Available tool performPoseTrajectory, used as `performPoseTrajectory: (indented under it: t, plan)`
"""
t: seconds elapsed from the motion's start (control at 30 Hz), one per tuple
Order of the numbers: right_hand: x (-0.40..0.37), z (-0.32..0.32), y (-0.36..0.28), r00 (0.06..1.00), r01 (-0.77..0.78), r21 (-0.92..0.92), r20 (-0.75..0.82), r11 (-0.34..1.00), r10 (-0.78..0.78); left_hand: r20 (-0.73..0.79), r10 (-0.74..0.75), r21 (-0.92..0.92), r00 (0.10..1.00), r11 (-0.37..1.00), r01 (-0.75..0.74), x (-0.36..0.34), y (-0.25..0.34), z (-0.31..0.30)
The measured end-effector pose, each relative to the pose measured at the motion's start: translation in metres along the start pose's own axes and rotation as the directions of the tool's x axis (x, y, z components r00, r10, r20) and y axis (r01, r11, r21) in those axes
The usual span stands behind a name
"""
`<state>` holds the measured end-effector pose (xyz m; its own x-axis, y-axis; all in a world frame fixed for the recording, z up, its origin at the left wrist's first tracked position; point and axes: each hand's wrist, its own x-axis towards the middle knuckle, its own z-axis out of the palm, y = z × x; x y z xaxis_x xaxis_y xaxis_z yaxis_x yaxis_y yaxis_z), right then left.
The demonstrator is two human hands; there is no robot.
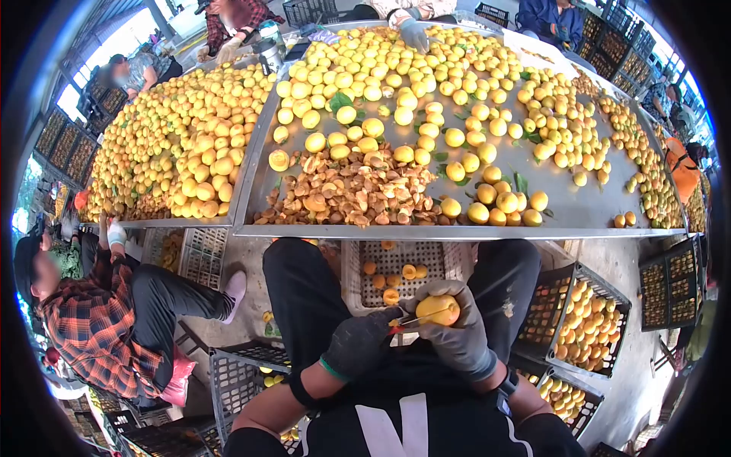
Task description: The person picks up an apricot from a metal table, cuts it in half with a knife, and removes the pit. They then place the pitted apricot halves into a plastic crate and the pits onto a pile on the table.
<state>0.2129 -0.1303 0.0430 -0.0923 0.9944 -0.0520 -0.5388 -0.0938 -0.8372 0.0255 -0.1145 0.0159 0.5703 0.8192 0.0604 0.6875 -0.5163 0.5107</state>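
My left hand [362,343], in a dark glove, is closed around a small knife [406,323] with a red handle; its thin metal blade lies against a yellow apricot [443,308]. My right hand [461,335], in a grey glove, is closed on that apricot, which is held above my lap. Below the table edge, between my knees, a pale plastic crate [352,266] holds several orange fruit pieces. In front of me on the metal table [563,202], a heap of brown pits and scraps [354,190] lies near the edge, with whole yellow fruit [506,202] around it.
A second table section at left carries a large fruit pile [175,145]. Dark crates of fruit [586,324] stand at my right, and a dark crate [244,377] at my left. A person in a plaid shirt [95,305] sits at left. Other people work across the table.
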Motion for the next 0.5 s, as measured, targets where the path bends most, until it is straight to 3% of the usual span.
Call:
performPoseTrajectory:
  t: [0.03,0.1,0.17,0.23,0.3,0.37,0.4,0.5]
  plan:
    - [0.003,0.001,-0.002,1.0,0.01,-0.008,0.01,1.0,-0.01,0.02,-0.02,-0.015,1.0,1.0,0.02,0.004,-0.001,0.0]
    - [0.007,0.005,-0.003,0.999,-0.036,0.229,-0.013,0.973,0.04,0.035,-0.039,-0.023,0.999,0.999,0.04,0.011,-0.006,0.001]
    - [0.018,-0.007,-0.001,1.0,-0.012,0.24,0.016,0.971,0.008,-0.007,0.005,0.009,1.0,1.0,-0.005,0.018,-0.015,0.005]
    - [0.03,-0.033,-0.001,0.99,-0.077,-0.207,0.097,0.975,0.099,0.007,0.021,0.015,1.0,1.0,-0.021,0.02,-0.019,0.005]
    - [0.032,-0.035,-0.003,0.992,-0.016,-0.292,0.116,0.956,0.052,0.022,0.038,0.019,0.999,0.999,-0.039,0.024,-0.018,0.002]
    - [0.031,-0.03,0.006,0.994,-0.064,0.029,0.089,0.998,0.061,0.218,-0.056,-0.176,0.974,0.98,0.096,0.028,-0.012,-0.006]
    - [0.031,-0.019,0.014,0.997,-0.051,0.284,0.061,0.957,0.035,0.213,-0.057,-0.176,0.975,0.98,0.096,0.028,-0.01,-0.003]
    - [0.039,-0.009,0.021,0.998,-0.059,0.399,0.055,0.915,0.04,0.112,-0.096,-0.214,0.989,0.97,0.119,0.027,-0.017,0.008]
